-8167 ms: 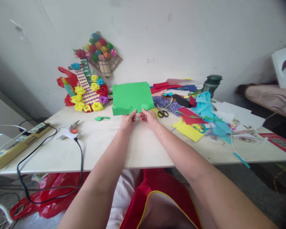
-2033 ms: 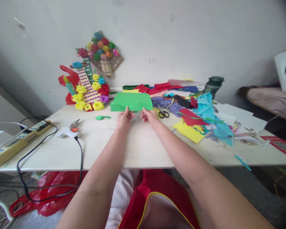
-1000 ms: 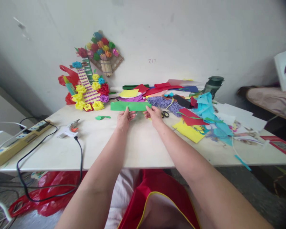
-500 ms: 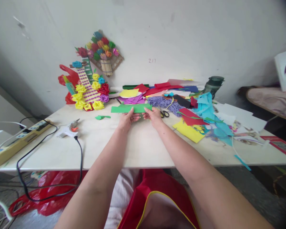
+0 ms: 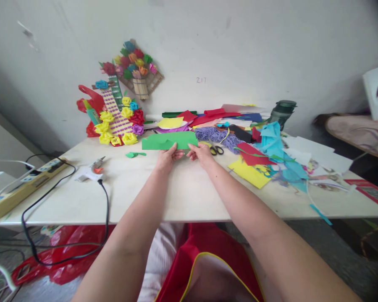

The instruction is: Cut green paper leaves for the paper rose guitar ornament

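Note:
A folded green paper sheet [image 5: 168, 141] lies low over the far middle of the white table [image 5: 182, 193]. My left hand [image 5: 166, 156] pinches its near edge left of centre. My right hand [image 5: 200, 153] pinches the same edge a little to the right. Both arms reach forward side by side. Black-handled scissors [image 5: 216, 149] lie just right of my right hand, apart from it. A small green scrap [image 5: 135, 155] rests on the table to the left of my left hand.
A heap of coloured paper sheets and scraps [image 5: 264, 147] covers the right side. Paper-flower crafts [image 5: 119, 117] lean on the wall at back left. A glue gun [image 5: 91, 171] with black cord and a power strip [image 5: 22, 188] lie left. A dark bottle [image 5: 281, 112] stands at the back.
The green sheet has gone from a tall upright sheet to a low folded strip. In the last half second it shifted slightly left and shows a little more height.

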Tool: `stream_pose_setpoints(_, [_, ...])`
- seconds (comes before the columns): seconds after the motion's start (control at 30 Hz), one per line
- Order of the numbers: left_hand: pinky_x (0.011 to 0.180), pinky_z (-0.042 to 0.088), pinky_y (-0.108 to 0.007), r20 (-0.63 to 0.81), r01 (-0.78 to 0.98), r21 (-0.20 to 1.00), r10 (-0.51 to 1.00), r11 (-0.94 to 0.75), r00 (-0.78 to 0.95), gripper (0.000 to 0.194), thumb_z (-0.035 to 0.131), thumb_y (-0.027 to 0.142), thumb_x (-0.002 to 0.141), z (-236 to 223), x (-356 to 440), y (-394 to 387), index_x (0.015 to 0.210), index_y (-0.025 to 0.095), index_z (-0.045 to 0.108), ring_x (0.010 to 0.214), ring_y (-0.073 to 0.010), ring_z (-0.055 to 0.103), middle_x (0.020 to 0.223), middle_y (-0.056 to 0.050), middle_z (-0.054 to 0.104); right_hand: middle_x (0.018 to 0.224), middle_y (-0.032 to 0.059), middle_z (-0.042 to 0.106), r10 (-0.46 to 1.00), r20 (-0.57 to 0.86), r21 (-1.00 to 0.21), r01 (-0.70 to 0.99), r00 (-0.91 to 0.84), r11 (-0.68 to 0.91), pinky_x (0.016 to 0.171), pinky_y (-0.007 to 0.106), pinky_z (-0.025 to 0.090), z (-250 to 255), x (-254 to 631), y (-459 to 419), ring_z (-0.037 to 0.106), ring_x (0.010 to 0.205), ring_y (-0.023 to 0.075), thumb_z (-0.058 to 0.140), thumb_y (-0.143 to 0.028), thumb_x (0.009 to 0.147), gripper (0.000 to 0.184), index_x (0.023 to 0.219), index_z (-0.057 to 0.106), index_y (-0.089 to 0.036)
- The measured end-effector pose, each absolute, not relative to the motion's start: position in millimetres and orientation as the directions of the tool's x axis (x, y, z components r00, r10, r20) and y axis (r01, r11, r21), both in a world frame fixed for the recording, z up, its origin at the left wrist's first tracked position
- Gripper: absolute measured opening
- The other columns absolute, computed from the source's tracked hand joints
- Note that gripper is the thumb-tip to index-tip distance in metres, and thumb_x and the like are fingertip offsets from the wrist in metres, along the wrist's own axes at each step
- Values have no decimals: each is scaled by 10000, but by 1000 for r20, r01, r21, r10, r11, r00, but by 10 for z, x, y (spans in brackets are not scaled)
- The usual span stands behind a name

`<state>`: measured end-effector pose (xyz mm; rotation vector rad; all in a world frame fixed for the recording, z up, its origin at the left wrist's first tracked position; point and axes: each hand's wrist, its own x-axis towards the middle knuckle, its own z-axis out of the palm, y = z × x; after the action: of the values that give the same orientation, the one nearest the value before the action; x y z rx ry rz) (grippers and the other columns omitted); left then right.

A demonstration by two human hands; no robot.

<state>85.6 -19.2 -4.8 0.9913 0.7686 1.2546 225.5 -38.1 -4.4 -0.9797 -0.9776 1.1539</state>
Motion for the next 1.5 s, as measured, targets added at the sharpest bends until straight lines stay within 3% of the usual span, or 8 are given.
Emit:
stream_pose_setpoints(0.2, [500, 480, -207, 65, -365, 931, 985, -2, 161, 275, 611, 311, 780, -73, 849, -166, 647, 71, 608, 469, -101, 589, 620, -97, 670, 479, -4, 632, 997, 46, -945, -322, 65, 65, 313, 157, 390, -51, 2286, -365, 493, 311, 71, 677, -261, 716, 191, 690, 526, -147])
stream_pose_setpoints(0.43, [528, 496, -203, 47, -377, 926, 984, 21, 171, 253, 589, 273, 802, -53, 866, -189, 651, 72, 614, 475, -97, 594, 598, -82, 665, 519, 4, 644, 995, 67, -928, -361, 76, 90, 348, 174, 444, -66, 2276, -340, 539, 362, 86, 689, -257, 704, 170, 700, 570, -135])
stream_pose_setpoints(1.03, [518, 501, -171, -31, -377, 916, 958, 141, 285, 207, 625, 240, 775, -88, 859, -164, 660, 69, 639, 489, -89, 600, 584, -65, 654, 477, -32, 593, 983, 119, -946, -284, 142, 156, 383, 202, 462, -41, 2239, -367, 545, 383, 103, 599, -194, 732, 72, 708, 541, -158])
stream_pose_setpoints(1.27, [432, 455, -170, -19, -311, 943, 952, 119, 306, 251, 654, 308, 745, -99, 852, -160, 635, 83, 630, 420, -82, 562, 526, -44, 623, 484, -30, 594, 977, 151, -945, -269, 149, 187, 390, 212, 462, -20, 2226, -385, 550, 400, 109, 628, -225, 704, 106, 692, 542, -165])
stream_pose_setpoints(1.5, [452, 465, -172, -38, -323, 935, 944, 149, 327, 220, 630, 250, 770, -84, 852, -181, 625, 85, 635, 434, -79, 561, 531, -50, 625, 478, -37, 586, 973, 164, -949, -243, 163, 201, 378, 211, 453, -14, 2218, -388, 544, 394, 108, 641, -241, 687, 126, 683, 536, -170])
